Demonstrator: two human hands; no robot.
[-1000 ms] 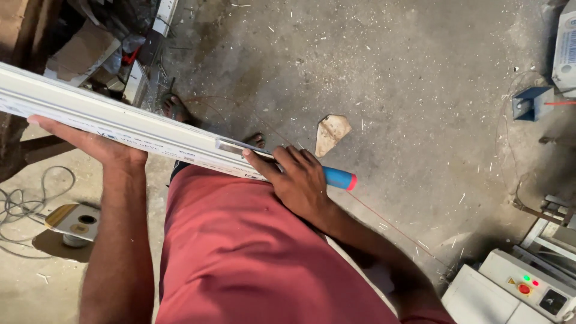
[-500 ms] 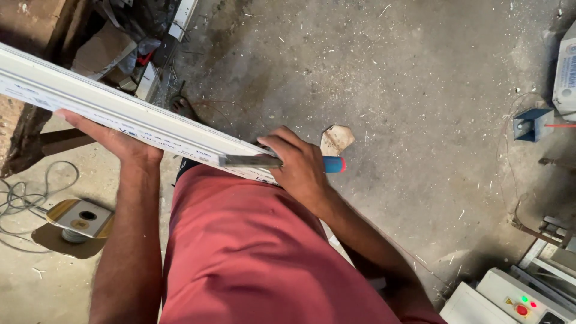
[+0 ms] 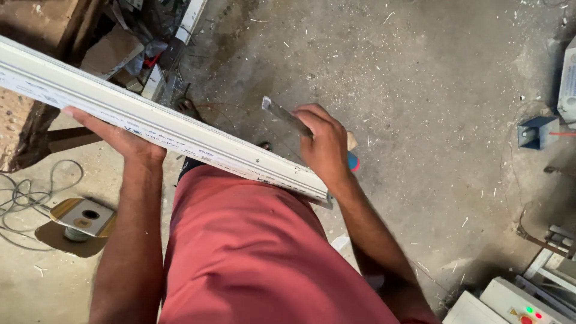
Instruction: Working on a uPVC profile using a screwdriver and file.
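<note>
Item: long white plastic profile [image 3: 162, 123], a ribbed bar running from beyond the left hand down to the right hand, its near end cut off just below the right wrist, above the red-clad lap [image 3: 252, 252]. Left hand [image 3: 123, 139]: palm up under the profile, fingers wrapped beneath and partly hidden by it, carrying it from below. Right hand [image 3: 327, 147]: closed round a tool with a blue and red handle [image 3: 353, 161], of which only the butt shows behind the knuckles; a flat grey blade [image 3: 285, 117] sticks out past the fingers, pointing up and left, lying just beside the upper edge of the profile, whether touching it cannot be told. Beyond both hands: grey concrete floor [image 3: 420, 72] strewn with white chips and shavings. Beyond the left hand: a heap of cardboard and scrap [image 3: 129, 51] against dark timber. Below and outward of the left forearm: a spool with a yellow-rimmed flange [image 3: 81, 217] on the floor, loose grey wire [image 3: 24, 192] coiled just beside it. Well apart to the outer side of the right hand: a small blue metal bracket [image 3: 536, 131]. Below the right forearm, at the frame corner: a white machine housing with green and red lamps [image 3: 522, 306]
</note>
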